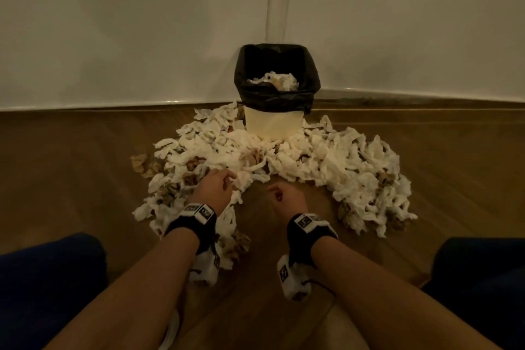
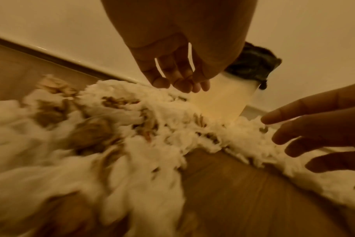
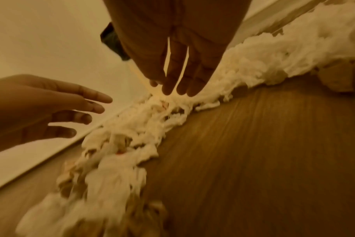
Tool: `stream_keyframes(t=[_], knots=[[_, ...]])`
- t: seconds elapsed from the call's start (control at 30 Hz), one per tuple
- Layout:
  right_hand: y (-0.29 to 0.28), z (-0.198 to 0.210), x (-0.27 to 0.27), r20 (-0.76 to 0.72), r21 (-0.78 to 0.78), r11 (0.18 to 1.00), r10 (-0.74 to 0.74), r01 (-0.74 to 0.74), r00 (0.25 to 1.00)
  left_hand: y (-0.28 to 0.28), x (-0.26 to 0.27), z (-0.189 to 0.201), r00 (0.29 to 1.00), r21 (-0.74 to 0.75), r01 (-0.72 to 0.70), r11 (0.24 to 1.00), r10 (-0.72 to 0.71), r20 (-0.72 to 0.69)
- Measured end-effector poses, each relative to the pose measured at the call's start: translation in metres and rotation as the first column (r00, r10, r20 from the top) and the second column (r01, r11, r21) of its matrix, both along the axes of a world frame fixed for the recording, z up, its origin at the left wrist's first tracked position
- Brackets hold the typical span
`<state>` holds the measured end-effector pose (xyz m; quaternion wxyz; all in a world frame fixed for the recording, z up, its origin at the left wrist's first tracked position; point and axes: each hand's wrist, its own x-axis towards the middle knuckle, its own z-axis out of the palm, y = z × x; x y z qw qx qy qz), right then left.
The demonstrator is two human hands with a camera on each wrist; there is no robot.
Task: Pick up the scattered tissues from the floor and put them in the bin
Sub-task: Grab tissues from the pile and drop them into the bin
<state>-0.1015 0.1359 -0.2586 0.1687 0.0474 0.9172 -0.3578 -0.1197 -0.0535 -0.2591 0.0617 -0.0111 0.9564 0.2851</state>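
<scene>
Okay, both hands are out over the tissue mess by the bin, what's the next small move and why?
Probably lower the left hand onto the tissues just under its fingers and close on a bunch. Both it and the right hand look open and empty, the right over bare floor, while the bin sits just behind the pile.

Wooden floor (image 1: 426, 156), heaped tissues (image 1: 326, 159), bin (image 1: 274, 122) standing among them

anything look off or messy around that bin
Yes. A big heap of crumpled white tissues, with some brown scraps mixed in, lies spread on the wooden floor around the base of the bin. The bin, lined with a black bag, already holds some tissues. Both hands are empty.
</scene>
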Motion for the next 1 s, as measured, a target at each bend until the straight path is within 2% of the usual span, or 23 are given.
stream_keyframes(t=[0.1,0.2,0.33,0.47,0.57,0.67,0.73,0.8,0.9,1.0], knots=[[-0.014,-0.016,0.022,0.122,-0.029,0.98,0.199,-0.197,0.972,-0.024,0.028,-0.013,0.995,-0.082,0.081,0.993,-0.075,0.072],[-0.031,-0.028,0.035,0.158,0.002,0.917,0.394,-0.4,0.905,-0.043,0.054,-0.022,0.981,-0.111,0.127,0.986,-0.108,0.158],[-0.055,-0.036,0.046,0.244,0.162,0.766,0.58,-0.622,0.777,-0.059,0.075,-0.025,0.977,-0.116,0.094,0.989,-0.069,0.203],[-0.068,-0.043,0.05,0.3,0.25,0.645,0.658,-0.722,0.691,-0.056,0.083,-0.022,0.973,-0.108,0.087,0.99,-0.061,0.224],[-0.066,-0.047,0.055,0.328,0.251,0.657,0.634,-0.711,0.701,-0.05,0.086,-0.022,0.969,-0.094,0.104,0.99,-0.079,0.234],[-0.06,-0.049,0.057,0.306,0.254,0.712,0.583,-0.654,0.753,-0.046,0.089,-0.023,0.969,-0.061,0.1,0.993,-0.083,0.233],[-0.053,-0.049,0.057,0.279,0.236,0.77,0.53,-0.592,0.801,-0.044,0.09,-0.025,0.964,-0.056,0.124,0.991,-0.107,0.244],[-0.044,-0.046,0.054,0.228,0.183,0.867,0.421,-0.464,0.878,-0.041,0.09,-0.028,0.94,-0.061,0.167,0.984,-0.14,0.311],[-0.031,-0.044,0.047,0.22,0.101,0.965,0.217,-0.244,0.951,-0.037,0.09,-0.035,0.871,-0.202,0.307,0.93,-0.189,0.453],[-0.022,-0.041,0.041,0.308,0.098,0.984,0.111,-0.148,0.945,-0.036,0.096,-0.045,0.856,-0.341,0.414,0.844,-0.234,0.461]])
